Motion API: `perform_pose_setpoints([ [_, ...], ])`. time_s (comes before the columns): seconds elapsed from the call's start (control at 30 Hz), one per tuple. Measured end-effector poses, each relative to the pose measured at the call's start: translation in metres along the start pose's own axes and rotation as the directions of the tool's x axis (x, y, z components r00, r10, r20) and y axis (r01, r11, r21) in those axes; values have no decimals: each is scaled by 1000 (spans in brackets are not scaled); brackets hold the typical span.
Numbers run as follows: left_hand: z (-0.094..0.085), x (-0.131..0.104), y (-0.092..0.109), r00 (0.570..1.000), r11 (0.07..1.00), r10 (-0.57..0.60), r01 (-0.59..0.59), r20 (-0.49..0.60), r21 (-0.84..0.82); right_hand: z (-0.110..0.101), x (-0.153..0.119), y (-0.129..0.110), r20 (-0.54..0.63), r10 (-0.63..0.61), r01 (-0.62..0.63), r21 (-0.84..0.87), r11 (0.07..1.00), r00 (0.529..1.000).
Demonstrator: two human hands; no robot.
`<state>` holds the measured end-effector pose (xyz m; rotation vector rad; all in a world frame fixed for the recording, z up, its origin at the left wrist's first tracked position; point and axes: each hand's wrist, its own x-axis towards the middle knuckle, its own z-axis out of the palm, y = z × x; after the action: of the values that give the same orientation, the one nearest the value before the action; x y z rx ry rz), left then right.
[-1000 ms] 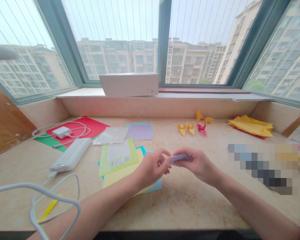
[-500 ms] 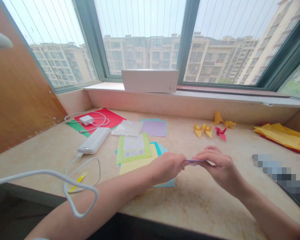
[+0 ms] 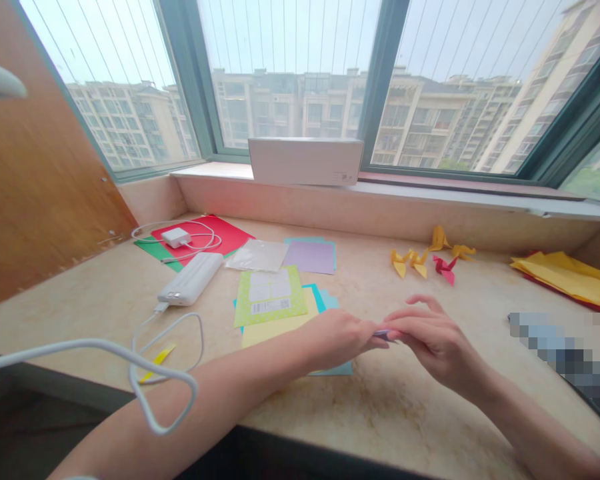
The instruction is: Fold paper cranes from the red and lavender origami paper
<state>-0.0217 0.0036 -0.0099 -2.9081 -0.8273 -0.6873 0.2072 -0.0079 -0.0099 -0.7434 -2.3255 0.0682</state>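
A small folded piece of purple paper (image 3: pixel 383 335) is held between my two hands, above the stone counter. My left hand (image 3: pixel 344 339) pinches its left end, and most of the paper is hidden behind the fingers. The thumb and forefinger of my right hand (image 3: pixel 433 343) grip its right end, with the other fingers raised and bent. Below my left wrist lie a pale yellow sheet (image 3: pixel 275 329) and blue sheets, partly covered by my arm. Beyond my right hand stand folded paper cranes, several yellow (image 3: pixel 419 264) and one red (image 3: pixel 445 269).
Purple paper (image 3: pixel 310 257), a clear packet (image 3: pixel 257 255) and a green-patterned packet (image 3: pixel 270 297) lie behind my left arm. Further left are a white power bank (image 3: pixel 191 279), a charger (image 3: pixel 176 237) and cables. Yellow sheets (image 3: pixel 570 277) and a pixelated dark-edged object (image 3: pixel 563 353) lie right.
The folded purple paper has tipped and less of it shows between my fingers. My hands have shifted slightly down, and my right forefinger lifts away more. The view has turned slightly.
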Motion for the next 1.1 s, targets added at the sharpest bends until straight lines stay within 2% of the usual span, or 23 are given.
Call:
perform_pose_setpoints([
  [0.1, -3, 1, 3, 999, 991, -47, 45, -15, -122, 0, 1, -3, -33, -11, 10, -44, 999, 999],
  [0.2, -3, 4, 2, 974, 900, -226, 209, 2, -382, 2, 4, -3, -189, 37, -64, -140, 988, 981],
  [0.27, -1, 6, 0, 924, 756, -379, 341, 51, -558, 4, 7, -2, -339, 100, -169, -179, 969, 935],
  [0.33, 2, 8, 0, 865, 569, -493, 401, 92, -718, 6, 9, -1, -451, 157, -259, -174, 950, 878],
  [0.4, 5, 11, 2, 829, 384, -546, 375, 120, -844, 9, 12, -2, -480, 218, -318, -136, 938, 850],
  [0.5, 7, 13, 10, 837, 213, -522, 315, 165, -925, 13, 16, -7, -433, 322, -373, -35, 927, 842],
  [0.6, 4, 14, 19, 852, 165, -489, 297, 184, -940, 16, 19, -12, -402, 378, -384, 69, 921, 834],
  [0.7, -1, 15, 22, 859, 179, -479, 295, 180, -938, 16, 20, -15, -385, 400, -367, 160, 917, 832],
  [0.87, -3, 15, 19, 882, 185, -426, 302, 200, -935, 16, 18, -16, -348, 344, -297, 182, 937, 872],
  [1.1, -2, 15, 19, 860, 49, -447, 296, 244, -954, 18, 18, -17, -296, 347, -277, 254, 927, 890],
])
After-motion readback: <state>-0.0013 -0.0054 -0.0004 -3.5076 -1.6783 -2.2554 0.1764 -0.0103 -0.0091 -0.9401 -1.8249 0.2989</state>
